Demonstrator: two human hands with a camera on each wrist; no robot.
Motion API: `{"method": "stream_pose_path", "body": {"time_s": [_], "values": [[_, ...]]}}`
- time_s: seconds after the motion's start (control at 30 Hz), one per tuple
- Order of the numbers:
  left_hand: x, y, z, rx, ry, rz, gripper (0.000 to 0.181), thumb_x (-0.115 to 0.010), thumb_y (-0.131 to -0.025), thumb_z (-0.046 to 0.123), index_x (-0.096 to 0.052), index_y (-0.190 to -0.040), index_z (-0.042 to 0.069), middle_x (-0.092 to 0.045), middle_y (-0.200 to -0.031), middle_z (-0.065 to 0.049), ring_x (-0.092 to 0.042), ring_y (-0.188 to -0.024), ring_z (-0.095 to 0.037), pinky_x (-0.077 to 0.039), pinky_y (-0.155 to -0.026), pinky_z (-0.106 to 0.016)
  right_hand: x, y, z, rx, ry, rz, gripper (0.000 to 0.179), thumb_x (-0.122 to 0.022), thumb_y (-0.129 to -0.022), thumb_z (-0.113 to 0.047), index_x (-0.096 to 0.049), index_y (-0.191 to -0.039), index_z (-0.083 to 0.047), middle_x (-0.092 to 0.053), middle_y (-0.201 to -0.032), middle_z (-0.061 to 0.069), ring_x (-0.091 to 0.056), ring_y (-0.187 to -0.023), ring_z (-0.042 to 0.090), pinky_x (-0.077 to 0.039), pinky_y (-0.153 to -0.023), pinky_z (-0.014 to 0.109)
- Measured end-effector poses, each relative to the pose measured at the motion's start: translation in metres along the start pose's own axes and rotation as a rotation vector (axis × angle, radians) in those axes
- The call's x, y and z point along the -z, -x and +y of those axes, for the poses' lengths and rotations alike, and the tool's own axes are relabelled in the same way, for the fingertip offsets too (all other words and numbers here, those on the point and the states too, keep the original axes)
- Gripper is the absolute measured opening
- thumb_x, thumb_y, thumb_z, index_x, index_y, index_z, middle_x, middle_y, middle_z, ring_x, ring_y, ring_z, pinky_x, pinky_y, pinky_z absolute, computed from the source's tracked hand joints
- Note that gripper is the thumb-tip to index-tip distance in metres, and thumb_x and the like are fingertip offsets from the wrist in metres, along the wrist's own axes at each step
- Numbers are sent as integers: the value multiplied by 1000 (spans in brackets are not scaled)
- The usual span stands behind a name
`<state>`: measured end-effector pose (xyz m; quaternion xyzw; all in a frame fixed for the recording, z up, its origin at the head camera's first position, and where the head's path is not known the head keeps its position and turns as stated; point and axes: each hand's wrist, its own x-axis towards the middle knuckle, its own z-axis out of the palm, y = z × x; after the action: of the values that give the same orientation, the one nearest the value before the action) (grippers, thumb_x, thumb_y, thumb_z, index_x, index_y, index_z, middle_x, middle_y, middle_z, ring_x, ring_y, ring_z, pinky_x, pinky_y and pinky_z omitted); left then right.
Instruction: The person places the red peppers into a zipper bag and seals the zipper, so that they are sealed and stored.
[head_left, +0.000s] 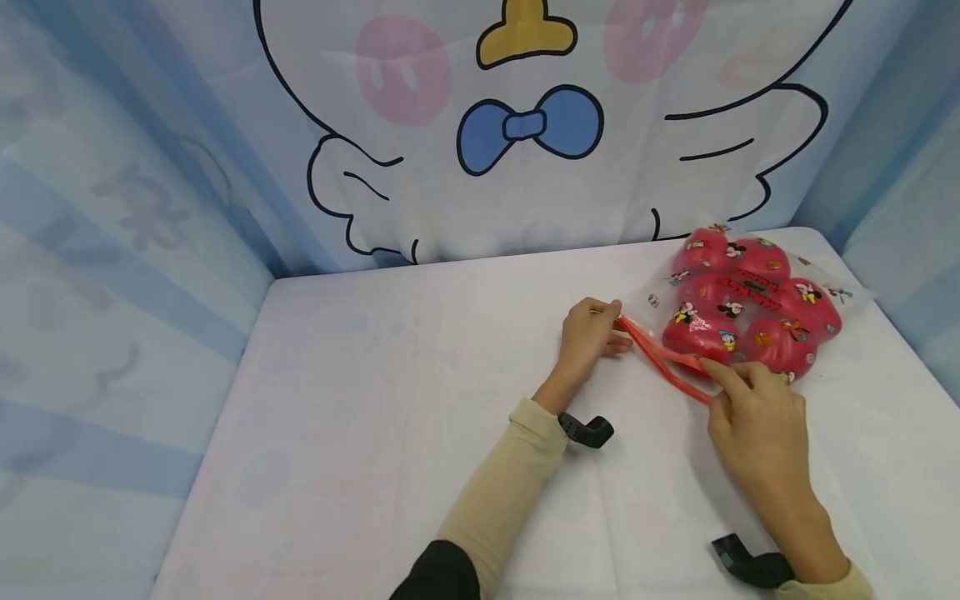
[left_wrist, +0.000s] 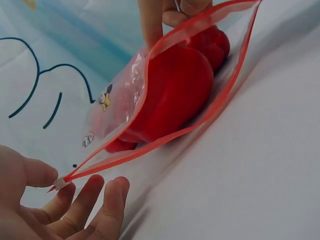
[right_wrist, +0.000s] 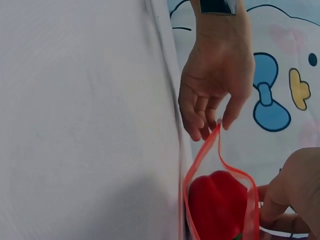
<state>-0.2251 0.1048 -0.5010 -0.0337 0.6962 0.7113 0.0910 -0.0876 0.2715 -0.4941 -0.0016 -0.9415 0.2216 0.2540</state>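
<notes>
A clear zip bag (head_left: 840, 293) with cartoon prints and a red-edged mouth lies at the table's right. Through the plastic and the gaping mouth, several red bell peppers (left_wrist: 172, 92) show. My left hand (head_left: 588, 342) pinches the small pale slider (left_wrist: 62, 183) at one corner of the mouth between thumb and forefinger, its other fingers loosely bent. At the nearer part of the mouth, my right hand (head_left: 761, 425) pinches the red zip edge (right_wrist: 254, 197) between thumb and fingers. The lower strip of the mouth sags away from the upper one.
A white cloth covers the table (head_left: 390, 400). Behind it hangs a curtain (head_left: 525, 208) with a cartoon figure, and blue curtains (head_left: 112, 292) close off the sides. Black devices (head_left: 588, 430) are strapped to both wrists.
</notes>
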Motion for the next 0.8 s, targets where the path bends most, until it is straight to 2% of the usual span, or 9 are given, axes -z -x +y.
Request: {"method": "stream_pose_path", "body": {"time_s": [0.1,0.2,0.3,0.43,0.5,0.57,0.63,0.7,0.8], "values": [[5,-5,0,1,-21,-22,20,-62,-104,22,-66,-98,4,-77,-87,-10,-78,-82,-43,-64,-63,-34,0,-1,-4,29,-17,39,43,-71,-80,10,-73,-121,1,-65,-103,24,-59,-93,43,-41,-80,61],[11,-9,-1,14,-41,-69,19,-61,-104,21,-67,-97,4,-74,-85,-5,-78,-86,-42,-63,-60,-30,1,-3,-10,56,-32,63,39,-71,-81,10,-74,-119,1,-67,-101,22,-59,-89,39,-45,-77,54],[17,-14,0,18,-77,-120,20,-61,-104,21,-68,-96,3,-71,-85,-2,-78,-84,-39,-61,-58,-28,-1,-3,-18,62,-79,59,37,-72,-83,8,-74,-119,0,-69,-100,18,-58,-81,30,-47,-74,30],[24,-21,3,1,-149,-169,21,-63,-102,21,-69,-93,3,-74,-85,-8,-75,-70,-27,-58,-54,-25,-8,-2,-28,20,-205,-21,31,-69,-90,3,-75,-119,-5,-74,-98,12,-57,-76,16,-38,-66,5],[27,-24,4,-3,-182,-200,20,-63,-102,21,-69,-93,4,-76,-87,-11,-71,-66,-20,-56,-53,-24,-13,-2,-33,-33,-300,-105,27,-66,-96,-3,-74,-122,-6,-75,-99,11,-59,-75,10,-42,-66,3],[30,-28,4,-5,-207,-239,20,-63,-102,21,-70,-94,4,-76,-89,-12,-69,-64,-16,-55,-53,-23,-18,-2,-36,-114,-434,-218,27,-64,-101,-10,-71,-127,-6,-77,-103,13,-64,-77,6,-51,-67,7],[34,-31,5,-5,-227,-280,20,-62,-103,21,-70,-96,4,-76,-90,-9,-68,-64,-15,-55,-53,-24,-22,-3,-39,-230,-596,-348,33,-62,-106,-20,-66,-135,-6,-76,-110,14,-69,-82,4,-58,-70,14],[36,-35,6,-21,-262,-313,19,-62,-103,20,-70,-98,3,-74,-89,-5,-67,-64,-15,-55,-53,-24,-27,-5,-41,-356,-793,-461,43,-61,-107,-26,-59,-142,-2,-74,-117,11,-72,-86,8,-62,-74,21],[40,-41,7,-90,-379,-346,18,-63,-102,21,-70,-99,5,-71,-87,-3,-63,-63,-13,-52,-54,-22,-34,-10,-44,-539,-1059,-559,57,-61,-106,-33,-48,-151,0,-70,-125,2,-72,-96,8,-62,-83,24]]}}
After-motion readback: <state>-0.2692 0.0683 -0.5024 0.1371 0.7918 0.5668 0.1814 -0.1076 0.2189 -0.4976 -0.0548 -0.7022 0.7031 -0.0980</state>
